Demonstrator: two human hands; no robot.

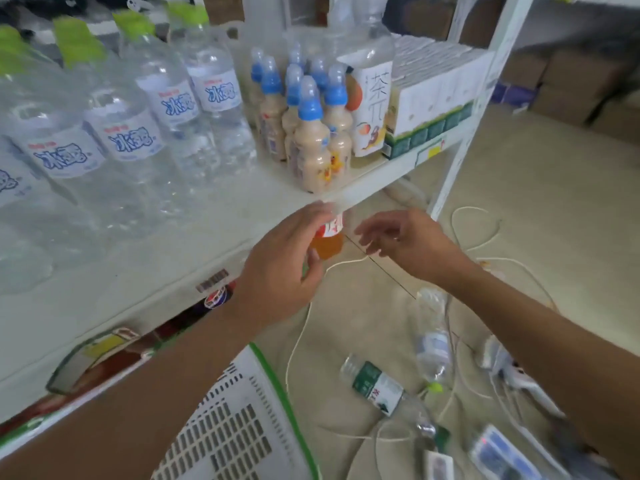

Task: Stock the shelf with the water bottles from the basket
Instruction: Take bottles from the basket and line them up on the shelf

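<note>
Just below the shelf's (pixel 214 220) front edge, the left hand (pixel 280 268) grips a small orange drink bottle (pixel 330 237) and the right hand (pixel 408 240) hovers beside it, fingers spread and empty; water bottles (pixel 128 133) stand rowed toward the shelf's left end, so the next move likely means reaching down to the basket (pixel 235 420).

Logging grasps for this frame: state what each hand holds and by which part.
The left hand grips a small orange drink bottle by its side, fingers across the red-and-white label. The right hand holds nothing.
</note>
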